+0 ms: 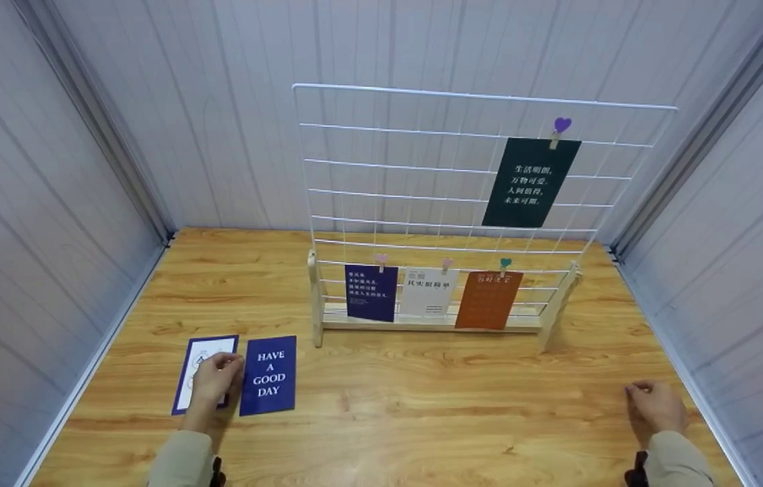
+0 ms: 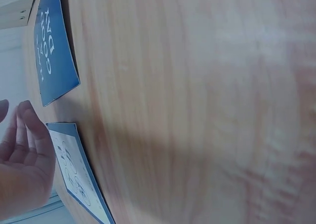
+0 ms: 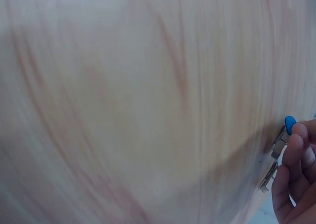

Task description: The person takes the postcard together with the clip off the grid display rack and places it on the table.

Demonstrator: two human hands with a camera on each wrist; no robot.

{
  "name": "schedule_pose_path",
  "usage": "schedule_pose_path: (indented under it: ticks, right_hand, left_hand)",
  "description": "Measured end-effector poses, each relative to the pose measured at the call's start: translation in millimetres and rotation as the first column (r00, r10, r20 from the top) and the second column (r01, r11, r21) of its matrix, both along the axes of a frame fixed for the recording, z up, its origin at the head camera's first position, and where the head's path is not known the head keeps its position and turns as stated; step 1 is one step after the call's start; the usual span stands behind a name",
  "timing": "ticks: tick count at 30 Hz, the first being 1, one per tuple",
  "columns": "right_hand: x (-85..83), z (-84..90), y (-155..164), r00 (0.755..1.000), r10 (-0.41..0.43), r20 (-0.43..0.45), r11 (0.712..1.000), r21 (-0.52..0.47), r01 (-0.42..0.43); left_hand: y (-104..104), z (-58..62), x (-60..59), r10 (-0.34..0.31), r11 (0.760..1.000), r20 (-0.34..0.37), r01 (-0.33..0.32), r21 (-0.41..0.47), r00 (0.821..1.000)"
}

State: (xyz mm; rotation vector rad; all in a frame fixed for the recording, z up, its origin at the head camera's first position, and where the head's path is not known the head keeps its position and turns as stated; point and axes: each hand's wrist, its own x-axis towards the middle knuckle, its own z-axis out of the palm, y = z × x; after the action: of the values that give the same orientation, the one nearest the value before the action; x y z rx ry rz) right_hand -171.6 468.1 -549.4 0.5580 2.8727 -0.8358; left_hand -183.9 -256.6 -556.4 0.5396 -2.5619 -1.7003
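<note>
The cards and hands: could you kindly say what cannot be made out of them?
Head view: part of the purple-bordered card, covered by the left hand.
Head view: fainter print on the orange card, too small to read.
Right wrist view: part of the right hand, cut off by the right edge.

Table wood-grained, smooth, with a soft sheen; back wall smooth panelling with a faintly streaked finish. Rack of thin white-coated wire, metal by its look, slightly glossy; its stand matt, bare-looking wood. Blue card and green card smooth, stiff-looking matt paper; peg apparently plain wood; sleeve matt cloth, softly creased.
</note>
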Motion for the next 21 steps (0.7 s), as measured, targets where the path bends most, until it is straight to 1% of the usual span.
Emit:
schedule_pose_path:
  ticks: [4, 6, 14, 15, 18, 21]
  right_hand:
    - [-0.3, 1.0, 1, 1.000, 0.013, 0.005, 1.000, 0.018, -0.014]
    - [-0.9, 1.6, 2, 1.000, 0.024, 0.005, 0.999, 0.024, -0.024]
    - [-2.3, 9.0, 1, 0.998, 0.048, -0.027, 0.998, 0.039, -0.047]
    - [-2.6, 10.1, 0, 0.998, 0.053, -0.040, 0.998, 0.034, -0.052]
    - [-4.4, 15.0, -3, 0.994, 0.077, -0.073, 0.997, 0.011, -0.076]
    - [-7.3, 22.4, -8, 0.989, 0.092, -0.115, 0.995, -0.014, -0.095]
  left_hand:
    - [3, 3.0, -2.8, 0.017, 0.995, -0.050, -0.022, -0.100, 0.999]
    - [5, 6.2, -3.9, 0.025, 0.992, -0.064, -0.033, -0.125, 0.998]
    - [14, 25.1, -8.3, 0.012, 0.999, -0.102, -0.016, -0.037, 0.995]
    - [14, 25.1, -10.4, 0.009, 0.999, -0.110, -0.013, -0.036, 0.994]
    - [16, 35.3, -13.3, -0.009, 1.000, -0.111, 0.006, -0.025, 0.994]
    - [20, 46.6, -15.0, -0.026, 1.000, -0.132, 0.024, -0.016, 0.991]
